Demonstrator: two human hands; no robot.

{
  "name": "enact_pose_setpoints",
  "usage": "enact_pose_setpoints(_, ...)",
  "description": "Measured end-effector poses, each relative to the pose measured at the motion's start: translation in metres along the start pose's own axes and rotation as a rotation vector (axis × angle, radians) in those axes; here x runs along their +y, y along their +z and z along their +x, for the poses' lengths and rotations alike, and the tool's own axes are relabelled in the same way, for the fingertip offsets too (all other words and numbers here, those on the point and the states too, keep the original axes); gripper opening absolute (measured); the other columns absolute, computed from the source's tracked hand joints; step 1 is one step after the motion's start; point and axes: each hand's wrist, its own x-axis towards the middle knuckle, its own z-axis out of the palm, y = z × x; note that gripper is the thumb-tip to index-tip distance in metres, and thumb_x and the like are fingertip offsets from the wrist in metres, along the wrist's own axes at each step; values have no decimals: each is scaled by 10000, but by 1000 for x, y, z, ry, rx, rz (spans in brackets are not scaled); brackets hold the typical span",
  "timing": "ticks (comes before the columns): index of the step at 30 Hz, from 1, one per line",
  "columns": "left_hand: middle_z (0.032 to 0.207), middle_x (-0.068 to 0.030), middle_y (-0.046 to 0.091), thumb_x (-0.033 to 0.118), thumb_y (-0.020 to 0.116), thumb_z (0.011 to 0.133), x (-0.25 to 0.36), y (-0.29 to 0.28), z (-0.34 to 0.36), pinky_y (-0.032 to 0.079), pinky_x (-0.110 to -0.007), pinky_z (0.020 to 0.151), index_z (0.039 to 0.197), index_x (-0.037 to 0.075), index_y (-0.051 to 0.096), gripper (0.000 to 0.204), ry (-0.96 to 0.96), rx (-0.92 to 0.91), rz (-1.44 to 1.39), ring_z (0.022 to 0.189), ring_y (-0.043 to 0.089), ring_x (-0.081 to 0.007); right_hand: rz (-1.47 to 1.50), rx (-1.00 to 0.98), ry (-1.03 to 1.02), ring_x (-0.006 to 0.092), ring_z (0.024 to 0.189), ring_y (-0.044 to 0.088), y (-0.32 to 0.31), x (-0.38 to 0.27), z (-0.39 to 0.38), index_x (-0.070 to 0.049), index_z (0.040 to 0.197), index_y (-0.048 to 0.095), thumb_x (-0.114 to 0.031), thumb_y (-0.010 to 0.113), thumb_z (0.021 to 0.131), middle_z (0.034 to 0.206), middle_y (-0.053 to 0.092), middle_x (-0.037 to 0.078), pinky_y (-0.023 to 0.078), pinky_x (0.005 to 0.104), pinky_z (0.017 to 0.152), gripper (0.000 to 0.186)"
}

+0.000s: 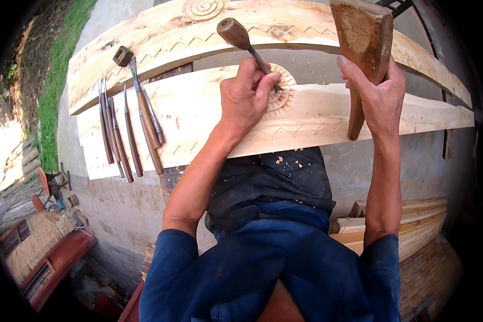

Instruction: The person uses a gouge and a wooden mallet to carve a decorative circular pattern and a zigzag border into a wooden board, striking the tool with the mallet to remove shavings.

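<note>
My left hand (248, 92) is closed around the metal shank of a wood chisel (235, 33), whose rounded wooden handle leans up and to the left. The chisel's lower end is at a round carved rosette (284, 96) on the near pale plank (198, 115); its cutting edge is hidden by my fingers. In my right hand (383, 99) is a wooden mallet (364, 40), gripped by its tapered handle with the broad head up. The mallet is raised to the right, apart from the chisel. A zigzag line is marked along the plank's near edge.
Several carving chisels (127, 134) and a small hammer (124, 58) lie on the plank's left part. Behind it is a second long plank (161, 32) with a carved spiral (204, 8). Stacked boards (413, 214) are at lower right. Wood chips rest on my dark apron (268, 182).
</note>
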Motion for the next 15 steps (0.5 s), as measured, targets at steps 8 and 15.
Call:
enact_pose_setpoints(8, 728, -144, 720, 112, 781, 1006, 12, 1, 3, 534, -363, 558, 1041, 35, 605, 195, 123, 18, 145, 637, 742, -309, -196, 22, -188, 154, 862, 722, 0, -14, 22, 1, 1159, 756, -314, 898, 903, 998, 787, 58, 564, 290, 806, 430)
enact_pose_setpoints(15, 775, -130, 785, 47, 766, 999, 15, -1, 3, 579, -308, 633, 1095, 19, 656, 149, 100, -15, 191, 703, 799, -216, 18, 92, -517, 158, 900, 740, 12, -63, 52, 39, 1208, 728, -80, 846, 897, 996, 782, 66, 600, 332, 823, 353)
